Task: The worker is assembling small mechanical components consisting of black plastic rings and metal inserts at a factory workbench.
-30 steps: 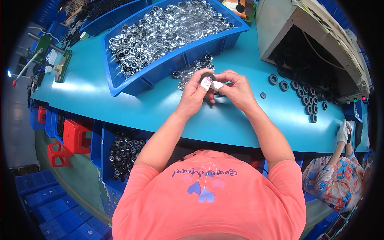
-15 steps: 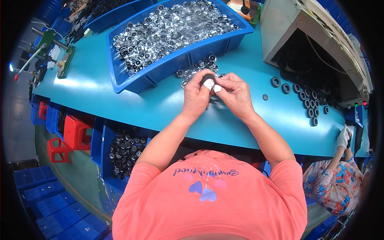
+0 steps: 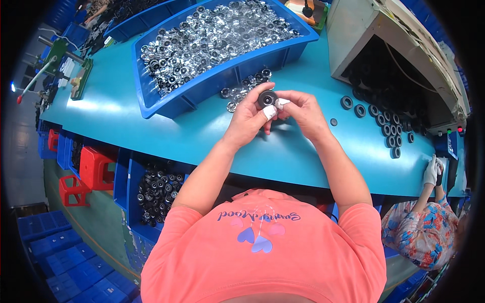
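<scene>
A small black toy wheel [image 3: 267, 99] with a shiny hub at its centre is held up over the table, its round face in sight. My left hand [image 3: 248, 115] grips it between thumb and fingers. From the other side, the white-wrapped thumb of my right hand [image 3: 302, 110] presses at the wheel's lower right edge, its fingers bent around behind. White wrapping also covers my left thumb tip. Just beyond my hands lie several loose clear-and-chrome wheel hubs [image 3: 233, 94], partly hidden by my left hand.
A blue bin [image 3: 177, 105] heaped with shiny hubs stands beyond my hands. Black rubber tyres [image 3: 391, 129] spread at the right before a beige machine housing [image 3: 353, 35]. Below the table edge, a blue crate [image 3: 132, 189] holds finished-looking wheels. A co-worker's gloved hands [image 3: 432, 170] are far right.
The wheel has turned in my fingers, so its face and hub now show where mostly the dark tyre side did. My right hand has shifted slightly, its thumb now at the wheel's edge.
</scene>
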{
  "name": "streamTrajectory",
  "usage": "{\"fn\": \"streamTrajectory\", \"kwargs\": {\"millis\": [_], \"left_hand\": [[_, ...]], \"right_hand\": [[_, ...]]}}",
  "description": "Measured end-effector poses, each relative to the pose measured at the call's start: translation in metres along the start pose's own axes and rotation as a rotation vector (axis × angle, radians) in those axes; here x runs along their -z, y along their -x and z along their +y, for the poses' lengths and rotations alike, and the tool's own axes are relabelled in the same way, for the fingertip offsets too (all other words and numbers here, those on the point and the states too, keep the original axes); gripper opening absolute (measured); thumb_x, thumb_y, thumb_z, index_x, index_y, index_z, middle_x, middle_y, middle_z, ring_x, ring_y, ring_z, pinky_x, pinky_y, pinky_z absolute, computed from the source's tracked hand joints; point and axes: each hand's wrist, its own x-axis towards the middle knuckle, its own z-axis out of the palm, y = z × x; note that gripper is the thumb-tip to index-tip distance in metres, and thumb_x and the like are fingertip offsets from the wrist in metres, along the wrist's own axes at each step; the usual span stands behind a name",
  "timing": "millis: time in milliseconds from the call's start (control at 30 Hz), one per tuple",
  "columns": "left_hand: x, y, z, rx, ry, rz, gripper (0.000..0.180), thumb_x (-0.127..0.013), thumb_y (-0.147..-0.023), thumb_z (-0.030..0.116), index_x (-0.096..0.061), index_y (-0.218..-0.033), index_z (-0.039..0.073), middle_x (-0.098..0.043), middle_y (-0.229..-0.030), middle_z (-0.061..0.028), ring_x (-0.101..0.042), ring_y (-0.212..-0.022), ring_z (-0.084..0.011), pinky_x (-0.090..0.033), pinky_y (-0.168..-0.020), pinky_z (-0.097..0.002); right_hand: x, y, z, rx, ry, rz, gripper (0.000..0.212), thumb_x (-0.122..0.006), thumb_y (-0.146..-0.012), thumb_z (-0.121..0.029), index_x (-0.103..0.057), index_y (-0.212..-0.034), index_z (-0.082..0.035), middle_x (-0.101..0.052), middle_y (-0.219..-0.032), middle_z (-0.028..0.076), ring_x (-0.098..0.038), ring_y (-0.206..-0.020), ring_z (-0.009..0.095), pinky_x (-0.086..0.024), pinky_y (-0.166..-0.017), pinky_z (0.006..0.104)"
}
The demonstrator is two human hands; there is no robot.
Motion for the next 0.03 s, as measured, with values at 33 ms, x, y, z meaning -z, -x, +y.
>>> {"fn": "streamTrajectory", "kwargs": {"millis": [33], "left_hand": [[-0.0004, -0.0019, -0.0014, -0.012, -0.031, -0.008, 0.059, -0.065, -0.099, 0.014, -0.04, -0.153, 0.013, -0.063, -0.108, -0.0054, -0.063, -0.083, -0.0122, -0.057, -0.058, -0.0283]], "right_hand": [[0.0017, -0.0008, 0.0028, -0.019, -0.01, -0.005, 0.04, -0.063, -0.088, -0.005, -0.069, -0.127, 0.0, -0.074, -0.103, 0.009, -0.07, -0.091, 0.015, -0.057, -0.086, 0.028]]}}
